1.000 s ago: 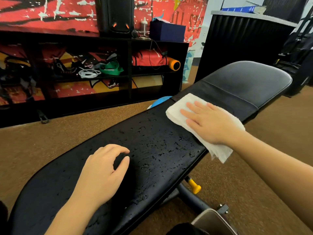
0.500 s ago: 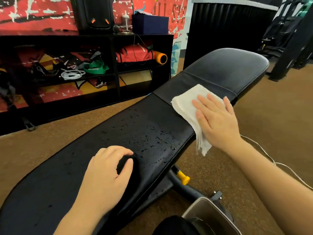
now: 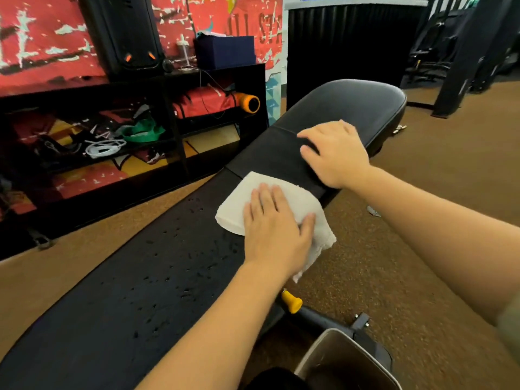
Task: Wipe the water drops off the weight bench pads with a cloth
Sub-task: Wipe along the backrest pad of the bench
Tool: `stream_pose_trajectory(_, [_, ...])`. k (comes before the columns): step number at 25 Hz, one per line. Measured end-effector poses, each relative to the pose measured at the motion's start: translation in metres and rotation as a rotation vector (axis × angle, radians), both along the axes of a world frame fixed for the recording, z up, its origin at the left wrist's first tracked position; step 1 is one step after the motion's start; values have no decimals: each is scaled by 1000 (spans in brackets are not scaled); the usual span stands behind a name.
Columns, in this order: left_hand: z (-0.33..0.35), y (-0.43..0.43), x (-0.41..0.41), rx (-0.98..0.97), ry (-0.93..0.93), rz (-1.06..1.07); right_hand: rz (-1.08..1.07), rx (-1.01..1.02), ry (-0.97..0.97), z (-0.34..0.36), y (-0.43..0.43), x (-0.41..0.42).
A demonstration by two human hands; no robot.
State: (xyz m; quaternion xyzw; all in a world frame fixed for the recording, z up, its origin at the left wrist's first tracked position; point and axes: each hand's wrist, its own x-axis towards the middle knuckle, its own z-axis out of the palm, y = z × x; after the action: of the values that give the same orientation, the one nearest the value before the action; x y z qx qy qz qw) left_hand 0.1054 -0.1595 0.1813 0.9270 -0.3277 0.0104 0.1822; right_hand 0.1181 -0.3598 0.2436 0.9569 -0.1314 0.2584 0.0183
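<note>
Quick status from my end. My left grip is lying flat on the cloth, fingers straight and side by side, thumb stuck out to the right, palm pressing it down onto the desk. Not pinching anything, just pushing flat. The cloth is white and folded. Most of it sits under and just ahead of that grip, and one ragged corner hangs off the desk edge on the thumb side.

My right grip is just past the left one, further up the desk, resting on the short middle pad. Its fingers are loosely bent with the tips on the vinyl, and it's holding nothing. The two grips are near each other but not touching. Beyond the right grip is the rounded seat pad, which looks dry from here.

The drops are all on my side of the left grip, scattered along the long pad back toward me.

Below the left wrist there's a yellow knob on the frame, and a bin on the floor nearer to me.
</note>
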Motion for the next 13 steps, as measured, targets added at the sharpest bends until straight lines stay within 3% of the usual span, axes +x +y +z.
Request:
stream_pose_trajectory(2, [6,-14,11,-43,64,63,-5,5,77,-7,-6,8])
stream_pose_trajectory(5, [11,-28,14,50,77,129,-21,-2,144,-7,-7,11])
stream_pose_trajectory(11, [-49,18,-19,132,-429,13,-21,-18,130,-10,-9,12])
stream_pose_trajectory(13, [-57,24,-11,155,-512,-55,-28,-22,126,-9,-10,13])
